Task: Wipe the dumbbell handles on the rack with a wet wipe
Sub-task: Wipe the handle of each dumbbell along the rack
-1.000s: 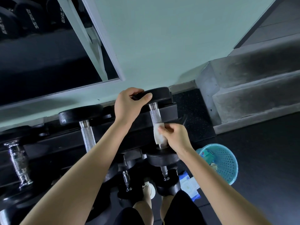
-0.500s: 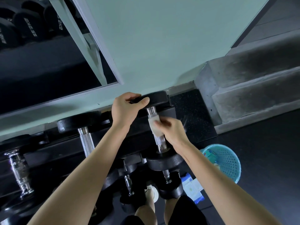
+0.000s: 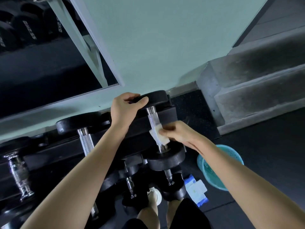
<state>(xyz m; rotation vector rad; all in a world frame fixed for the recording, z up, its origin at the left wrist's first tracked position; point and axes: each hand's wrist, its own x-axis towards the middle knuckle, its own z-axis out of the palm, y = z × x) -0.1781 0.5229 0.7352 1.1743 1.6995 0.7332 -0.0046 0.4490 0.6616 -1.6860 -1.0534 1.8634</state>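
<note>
A black dumbbell lies on the top tier of the dark rack (image 3: 69, 151), its knurled metal handle (image 3: 152, 119) pointing toward me. My left hand (image 3: 123, 109) grips the rim of its far weight plate (image 3: 156, 96). My right hand (image 3: 178, 133) pinches a white wet wipe (image 3: 160, 135) against the lower part of that handle, just above the near plate (image 3: 165, 160). The wipe hangs partly loose on the handle's right side. More dumbbells lie to the left, one with a knurled handle (image 3: 86, 142) and one with a chrome handle (image 3: 18, 174).
A teal plastic basket (image 3: 204, 169) stands on the dark floor at the right, partly behind my right forearm. A blue and white wet wipe pack (image 3: 196, 190) lies on the floor beside it. Smaller dumbbells (image 3: 170, 180) sit on the lower tier. Concrete steps (image 3: 257, 96) rise at right.
My right hand has slid the wipe from the upper part of the handle down to its lower part and loosened its wrap. My left hand stays on the far plate.
</note>
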